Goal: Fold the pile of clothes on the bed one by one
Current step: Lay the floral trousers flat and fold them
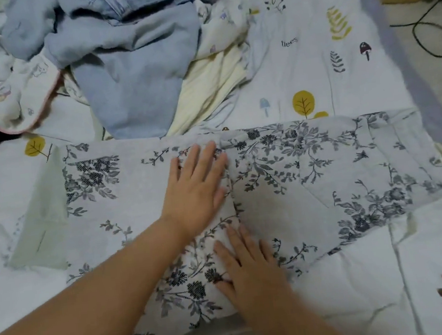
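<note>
A floral garment point(284, 188) lies spread flat across the bed point(339, 59), just in front of the pile of clothes point(127, 68). The left hand point(197, 186) presses its middle with straight fingers, gripping nothing; the right hand point(249, 270), also flat and open, rests on its near edge.

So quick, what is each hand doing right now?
Left hand: open, fingers flat, pressing on the floral garment.
Right hand: open, fingers straight, pressing the same garment nearer the person.
</note>
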Tool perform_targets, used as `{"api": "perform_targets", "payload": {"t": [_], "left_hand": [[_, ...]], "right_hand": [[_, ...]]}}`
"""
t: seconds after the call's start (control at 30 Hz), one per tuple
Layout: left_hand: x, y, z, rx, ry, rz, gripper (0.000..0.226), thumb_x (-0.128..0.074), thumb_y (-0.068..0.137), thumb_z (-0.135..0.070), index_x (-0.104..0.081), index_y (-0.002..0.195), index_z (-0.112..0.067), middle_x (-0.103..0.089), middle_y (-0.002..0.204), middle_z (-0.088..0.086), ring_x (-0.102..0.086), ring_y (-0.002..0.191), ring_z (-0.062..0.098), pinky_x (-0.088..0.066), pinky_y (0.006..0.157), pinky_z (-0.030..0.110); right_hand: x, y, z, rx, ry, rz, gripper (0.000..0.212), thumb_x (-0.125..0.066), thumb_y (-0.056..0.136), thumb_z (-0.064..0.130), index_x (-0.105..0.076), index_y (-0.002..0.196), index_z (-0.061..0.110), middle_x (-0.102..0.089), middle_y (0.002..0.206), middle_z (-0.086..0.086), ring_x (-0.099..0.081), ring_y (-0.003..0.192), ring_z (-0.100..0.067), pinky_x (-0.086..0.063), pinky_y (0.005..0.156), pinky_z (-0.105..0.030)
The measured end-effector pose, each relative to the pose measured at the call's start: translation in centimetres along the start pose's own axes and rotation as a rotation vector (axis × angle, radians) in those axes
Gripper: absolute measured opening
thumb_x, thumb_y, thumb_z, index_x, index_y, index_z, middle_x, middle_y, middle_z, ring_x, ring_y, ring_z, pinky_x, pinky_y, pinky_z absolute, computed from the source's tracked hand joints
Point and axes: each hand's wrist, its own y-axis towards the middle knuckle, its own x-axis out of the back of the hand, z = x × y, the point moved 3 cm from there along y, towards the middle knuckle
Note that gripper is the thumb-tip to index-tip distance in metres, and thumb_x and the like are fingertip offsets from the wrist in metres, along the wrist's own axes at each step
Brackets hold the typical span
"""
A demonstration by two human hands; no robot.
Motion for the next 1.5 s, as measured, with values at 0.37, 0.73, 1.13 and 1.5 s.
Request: {"api": "perform_targets", "payload": {"t": [0.37, 0.73, 1.13, 1.5], "left_hand": [[-0.8, 4.3, -0.2, 0.163, 0.020, 0.139, 0.071, -0.013, 0.090, -0.059, 0.007, 0.149, -0.026, 0.008, 0.157, 0.011, 0.003, 0.143, 0.036, 0.000, 0.114, 0.051], [-1.9, -0.3, -1.3, 0.191, -0.063, 0.185, 0.073, -0.003, 0.085, -0.059, 0.014, 0.146, -0.022, 0.009, 0.157, 0.008, 0.003, 0.145, 0.026, -0.003, 0.117, 0.044], [2.9, -3.6, 0.7, 0.229, -0.393, 0.105, 0.044, -0.053, 0.092, -0.025, -0.043, 0.134, -0.013, -0.052, 0.131, 0.008, -0.051, 0.114, 0.023, -0.038, 0.096, 0.031], [10.1, -6.7, 8.2, 0.733, -1.658, 0.002, 0.051, -0.031, 0.098, -0.038, -0.074, 0.083, -0.015, -0.071, 0.099, 0.012, -0.070, 0.071, 0.014, -0.055, 0.061, 0.026]], "right_hand": [[2.9, -3.1, -15.0, -0.582, 0.516, -0.470, 0.030, -0.053, 0.091, 0.013, -0.056, 0.120, 0.008, -0.049, 0.119, -0.008, -0.041, 0.111, -0.019, -0.033, 0.093, -0.026], [3.2, -3.5, -25.7, -1.356, 1.400, -0.743, 0.043, -0.075, 0.076, 0.019, -0.054, 0.109, 0.001, -0.061, 0.094, -0.006, -0.060, 0.083, -0.020, -0.048, 0.073, -0.027], [11.7, -1.2, -16.3, -0.533, 1.233, -0.785, 0.009, -0.066, 0.077, 0.009, -0.062, 0.082, 0.015, -0.063, 0.071, 0.004, -0.055, 0.063, -0.009, -0.047, 0.060, -0.024], [13.1, 1.2, 5.2, 0.073, 0.586, -0.709, 0.017, -0.054, 0.074, 0.013, -0.062, 0.083, 0.001, -0.060, 0.076, -0.008, -0.052, 0.064, -0.018, -0.038, 0.059, -0.017]]}}
